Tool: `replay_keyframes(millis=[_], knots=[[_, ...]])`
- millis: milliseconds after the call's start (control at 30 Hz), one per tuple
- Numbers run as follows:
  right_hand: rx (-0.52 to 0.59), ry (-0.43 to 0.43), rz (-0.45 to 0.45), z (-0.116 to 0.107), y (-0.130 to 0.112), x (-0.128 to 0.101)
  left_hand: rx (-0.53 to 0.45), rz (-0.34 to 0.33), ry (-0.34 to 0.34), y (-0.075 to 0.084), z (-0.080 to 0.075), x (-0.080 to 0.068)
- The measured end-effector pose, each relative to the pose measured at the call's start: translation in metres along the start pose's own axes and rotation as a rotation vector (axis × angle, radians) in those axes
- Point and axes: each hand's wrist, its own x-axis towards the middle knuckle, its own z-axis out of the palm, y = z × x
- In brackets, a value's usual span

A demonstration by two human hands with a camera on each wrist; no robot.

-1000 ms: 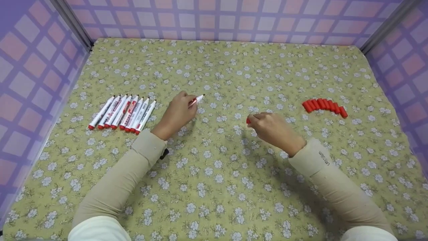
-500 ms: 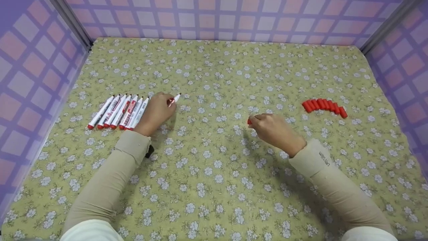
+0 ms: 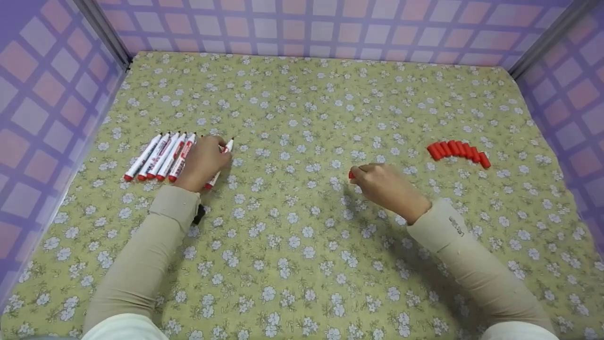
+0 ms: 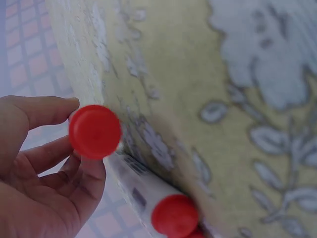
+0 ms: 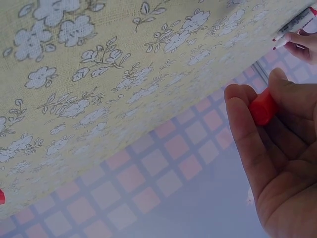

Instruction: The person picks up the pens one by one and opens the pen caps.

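Fingers of the left hand [image 3: 202,160] curl round an uncapped marker [image 3: 220,163] at left of frame, laying it beside the marker row [image 3: 160,157]. Right hand [image 3: 384,184] pinches its red cap [image 5: 261,107] at centre, away from the cap row [image 3: 458,149].

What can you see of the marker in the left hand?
The marker is a slim white barrel with red print and a round red butt end, plastic by its look. Its tip end is uncapped, though the nib is too small to make out. The left hand grips it around the middle, holding it low at the right end of the row of markers on the floral cloth, roughly parallel to them. Whether it touches the cloth is unclear.
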Motion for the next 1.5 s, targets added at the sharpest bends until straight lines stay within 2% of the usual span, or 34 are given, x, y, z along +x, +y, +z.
replay_keyframes(millis=[167, 400, 500, 867, 1033, 1200, 1300, 1500], knots=[[0.000, -0.008, 0.000, 0.000, 0.000, 0.000, 0.008, -0.022, 0.002, -0.006, -0.003, 0.000], [0.007, -0.015, 0.000, 0.000, -0.002, 0.000, 0.069, 0.026, 0.087, -0.010, -0.003, -0.001], [0.012, -0.021, 0.005, 0.000, -0.002, 0.000, 0.071, 0.038, 0.103, -0.010, -0.001, -0.001], [-0.002, -0.030, 0.014, 0.002, -0.001, -0.001, 0.052, 0.009, 0.079, -0.011, -0.001, -0.001], [0.037, -0.022, 0.019, 0.001, 0.001, -0.004, 0.058, 0.004, 0.069, -0.010, -0.001, -0.002], [0.058, -0.005, 0.045, 0.000, 0.006, -0.008, 0.071, 0.013, 0.093, -0.007, -0.001, -0.004], [0.055, -0.002, 0.061, -0.001, 0.009, -0.010, 0.062, 0.034, 0.121, -0.003, 0.001, -0.004], [0.067, -0.013, 0.100, -0.004, 0.019, -0.015, 0.027, 0.120, 0.158, 0.011, 0.011, -0.006]])
